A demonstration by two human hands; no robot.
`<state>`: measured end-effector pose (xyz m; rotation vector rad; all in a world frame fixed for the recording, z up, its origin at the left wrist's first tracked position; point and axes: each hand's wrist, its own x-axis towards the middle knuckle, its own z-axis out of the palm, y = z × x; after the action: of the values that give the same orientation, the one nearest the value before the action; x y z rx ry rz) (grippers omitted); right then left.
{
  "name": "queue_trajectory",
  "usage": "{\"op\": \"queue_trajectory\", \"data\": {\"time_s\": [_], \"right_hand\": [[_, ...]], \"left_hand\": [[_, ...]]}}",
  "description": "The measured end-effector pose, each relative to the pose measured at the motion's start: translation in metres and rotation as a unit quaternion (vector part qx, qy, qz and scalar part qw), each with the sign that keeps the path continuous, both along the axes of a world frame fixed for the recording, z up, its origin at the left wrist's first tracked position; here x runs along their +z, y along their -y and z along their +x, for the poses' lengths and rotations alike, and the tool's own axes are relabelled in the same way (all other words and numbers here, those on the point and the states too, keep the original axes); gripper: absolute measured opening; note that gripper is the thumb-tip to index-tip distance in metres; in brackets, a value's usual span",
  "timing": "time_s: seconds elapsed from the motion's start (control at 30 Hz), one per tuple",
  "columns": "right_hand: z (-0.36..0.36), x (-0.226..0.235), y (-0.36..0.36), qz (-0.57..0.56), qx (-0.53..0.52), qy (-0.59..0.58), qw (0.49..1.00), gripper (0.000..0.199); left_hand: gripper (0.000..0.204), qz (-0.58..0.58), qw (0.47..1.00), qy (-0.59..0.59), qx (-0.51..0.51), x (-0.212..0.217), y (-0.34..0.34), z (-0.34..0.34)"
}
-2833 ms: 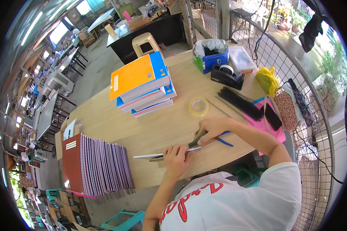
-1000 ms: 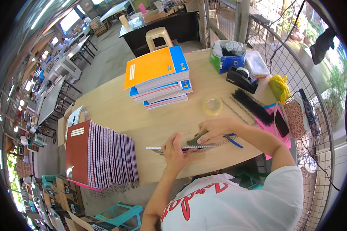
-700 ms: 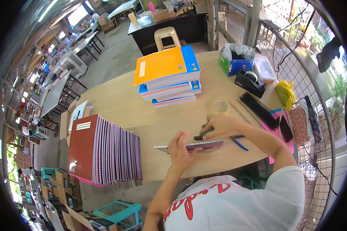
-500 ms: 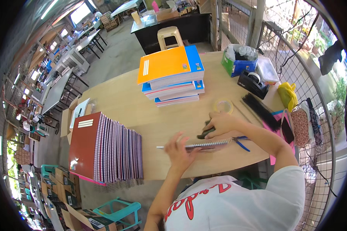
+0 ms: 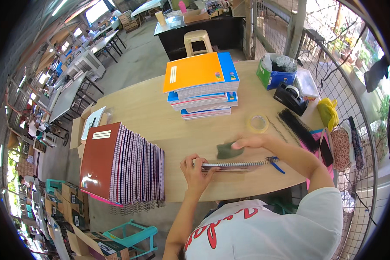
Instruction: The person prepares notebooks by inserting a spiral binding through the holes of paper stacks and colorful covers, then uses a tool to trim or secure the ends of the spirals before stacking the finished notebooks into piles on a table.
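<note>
In the head view, low and right of centre, the left hand [image 5: 196,169] pins the spiral notebook [image 5: 229,165] on the counter [image 5: 160,125] with closed fingers, while the right hand [image 5: 252,142], earlier at the spiral, now lifts a dark cloth [image 5: 228,150] just above it, the wiping apparently under way.

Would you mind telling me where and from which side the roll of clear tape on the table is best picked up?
Grip the tape roll by its outer rim, coming straight down from above. It lies flat on the wooden table with its open centre facing up, so thumb and fingers can pinch across the ring. The right hand is nearest; nothing crowds the roll except the black binding combs to its right.
</note>
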<state>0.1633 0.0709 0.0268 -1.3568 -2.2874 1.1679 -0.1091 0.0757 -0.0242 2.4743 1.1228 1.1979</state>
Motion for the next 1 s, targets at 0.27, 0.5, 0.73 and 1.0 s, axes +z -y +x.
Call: {"op": "queue_trajectory", "data": {"time_s": [0.27, 0.5, 0.73, 1.0], "right_hand": [[0.001, 0.007, -0.011, 0.030, -0.013, -0.112, 0.993, 0.038], [-0.016, -0.041, -0.001, -0.119, 0.029, -0.207, 0.971, 0.042], [-0.023, -0.053, -0.011, -0.063, 0.065, -0.105, 0.990, 0.055], [-0.006, -0.071, -0.007, -0.362, -0.177, -0.400, 0.823, 0.040]], "left_hand": [[0.041, -0.047, 0.997, -0.039, -0.049, -0.009, -0.005, -0.009], [0.040, -0.010, 0.999, 0.008, -0.043, -0.001, -0.002, -0.005], [0.042, -0.015, 1.000, 0.013, -0.020, -0.002, 0.001, -0.005], [0.044, -0.034, 0.995, 0.088, 0.021, -0.017, 0.009, -0.009]]}}
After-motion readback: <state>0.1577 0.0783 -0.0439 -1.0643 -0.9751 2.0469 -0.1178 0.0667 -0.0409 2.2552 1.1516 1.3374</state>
